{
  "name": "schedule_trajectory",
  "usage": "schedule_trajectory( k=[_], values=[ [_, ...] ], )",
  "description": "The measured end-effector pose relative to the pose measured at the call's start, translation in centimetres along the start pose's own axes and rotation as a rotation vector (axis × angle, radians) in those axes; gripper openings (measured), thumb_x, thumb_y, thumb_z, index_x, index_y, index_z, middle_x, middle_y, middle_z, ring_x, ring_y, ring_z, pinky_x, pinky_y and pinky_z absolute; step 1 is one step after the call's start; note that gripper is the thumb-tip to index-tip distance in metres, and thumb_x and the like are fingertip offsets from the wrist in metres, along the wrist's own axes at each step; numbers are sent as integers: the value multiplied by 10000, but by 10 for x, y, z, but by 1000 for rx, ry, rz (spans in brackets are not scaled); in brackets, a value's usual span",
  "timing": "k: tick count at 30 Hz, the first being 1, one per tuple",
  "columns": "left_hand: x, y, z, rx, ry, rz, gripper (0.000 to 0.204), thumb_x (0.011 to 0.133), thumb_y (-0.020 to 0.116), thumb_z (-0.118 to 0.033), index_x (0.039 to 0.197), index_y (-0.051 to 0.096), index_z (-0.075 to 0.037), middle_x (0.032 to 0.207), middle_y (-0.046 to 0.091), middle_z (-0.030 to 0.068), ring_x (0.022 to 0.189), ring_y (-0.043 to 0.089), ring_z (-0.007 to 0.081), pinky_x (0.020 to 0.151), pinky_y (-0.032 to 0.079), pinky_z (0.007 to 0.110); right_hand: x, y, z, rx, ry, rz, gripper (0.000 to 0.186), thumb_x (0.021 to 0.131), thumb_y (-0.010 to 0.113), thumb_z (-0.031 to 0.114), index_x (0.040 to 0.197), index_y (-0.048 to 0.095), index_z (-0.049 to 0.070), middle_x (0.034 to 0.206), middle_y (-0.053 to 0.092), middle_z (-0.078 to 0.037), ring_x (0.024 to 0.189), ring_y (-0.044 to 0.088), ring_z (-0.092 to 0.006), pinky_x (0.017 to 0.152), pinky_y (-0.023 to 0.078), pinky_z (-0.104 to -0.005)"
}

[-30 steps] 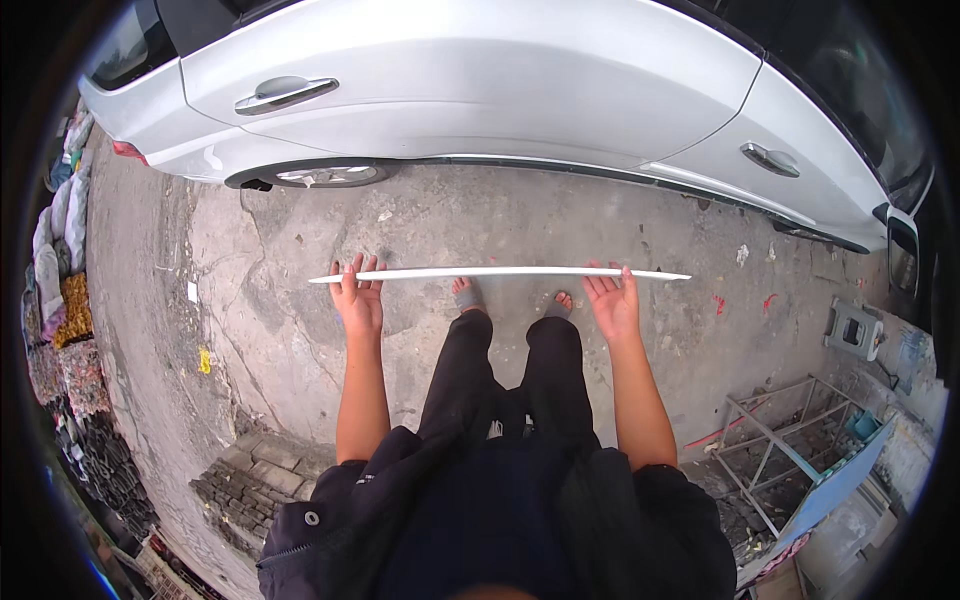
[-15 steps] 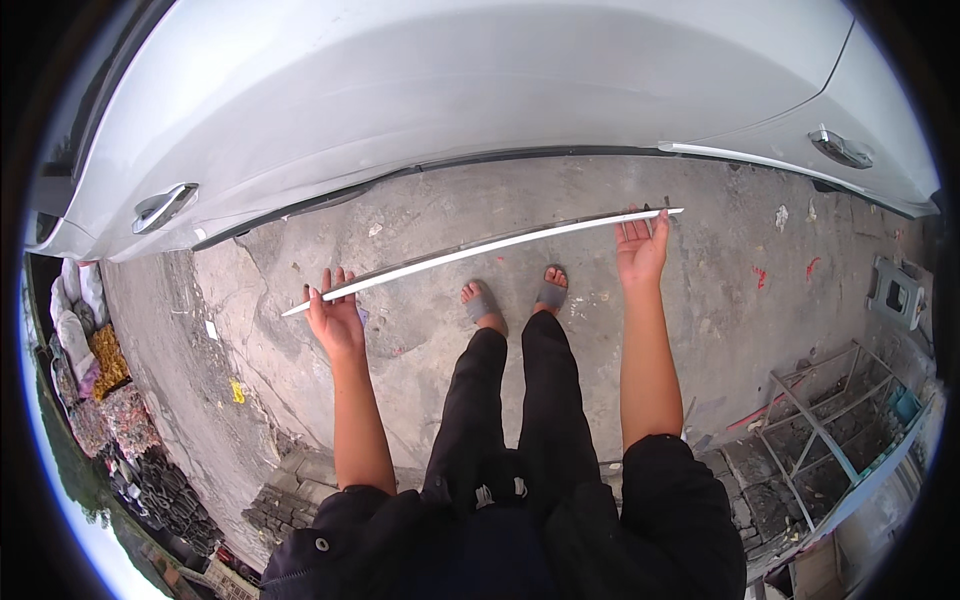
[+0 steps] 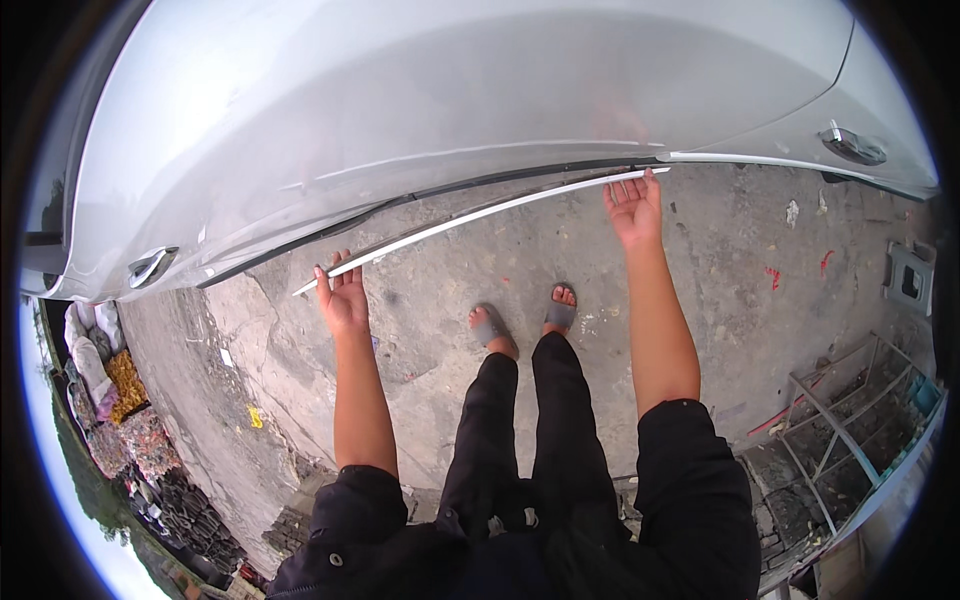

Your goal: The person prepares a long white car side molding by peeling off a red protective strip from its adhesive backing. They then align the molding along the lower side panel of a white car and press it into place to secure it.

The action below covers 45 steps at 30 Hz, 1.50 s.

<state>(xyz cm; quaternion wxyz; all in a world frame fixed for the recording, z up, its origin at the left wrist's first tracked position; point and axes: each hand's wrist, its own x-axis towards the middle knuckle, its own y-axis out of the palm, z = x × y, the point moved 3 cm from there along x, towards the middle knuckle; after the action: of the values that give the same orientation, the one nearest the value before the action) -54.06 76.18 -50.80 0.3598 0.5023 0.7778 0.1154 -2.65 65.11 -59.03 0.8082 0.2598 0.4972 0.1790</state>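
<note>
A long, slim white door trim strip (image 3: 484,212) is stretched between my two hands, its dark side facing the car. My left hand (image 3: 345,303) is closed on it near the left end, which pokes out past the fingers as a pointed tip. Close to the other end, my right hand (image 3: 636,214) pinches the strip between thumb and fingers, palm up. The strip's right end is very near the dark lower edge of the light silver car door (image 3: 500,95); its left end sits farther from it. A matching white strip (image 3: 770,159) runs along the neighbouring door at right.
My sandalled feet (image 3: 492,328) stand on cracked concrete (image 3: 430,330). A metal frame (image 3: 840,440) and a grey plastic part (image 3: 910,279) lie at right. Filled sacks (image 3: 90,360) and a dark heap (image 3: 190,520) are at far left. Door handles (image 3: 153,268) stick out from the car.
Both hands have carried the white door trim strip away from me, up to the car door's lower edge. My view has shifted slightly, and the strip now reflects in the door.
</note>
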Motion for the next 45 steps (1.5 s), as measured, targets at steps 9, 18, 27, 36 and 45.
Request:
schedule_trajectory(
  k=[9,18,27,36,45],
  values=[
    [7,-3,12,9,-8,-36,729,965,631,-313,1482,164,-97,1436,345,269,1363,368,418,1152,343,550,15,-3,-4,36,33,13,397,864,744,375,1106,562,118,1089,575,-26,1038,525,-202,852,451,-415],
    [16,9,14,-11,-20,-28,694,964,633,-320,1477,222,-96,1407,362,243,1361,374,412,1161,334,543,19,1,-5,105,55,26,376,880,727,372,1109,557,127,1076,571,-16,1032,524,-182,863,438,-407],
    [21,4,16,-7,-31,-70,684,955,642,-347,1452,248,-92,1392,375,236,1336,403,401,1150,355,542,19,9,-11,74,19,-13,418,904,695,422,1190,563,148,1130,579,4,1062,529,-154,895,429,-398],
    [32,9,14,83,-24,-81,645,958,613,-409,1406,268,-98,1390,372,256,1332,417,407,1131,381,545,13,19,-11,-139,-62,-74,567,951,587,522,1363,491,145,1330,553,-30,1241,481,-178,993,388,-395],
    [39,12,10,239,-43,-40,747,956,568,-497,1466,201,-94,1371,390,280,1297,448,419,1105,405,556,17,18,-22,-210,-247,-120,511,944,605,526,1189,543,82,1090,586,-28,1033,527,-163,906,428,-365]
  ],
)
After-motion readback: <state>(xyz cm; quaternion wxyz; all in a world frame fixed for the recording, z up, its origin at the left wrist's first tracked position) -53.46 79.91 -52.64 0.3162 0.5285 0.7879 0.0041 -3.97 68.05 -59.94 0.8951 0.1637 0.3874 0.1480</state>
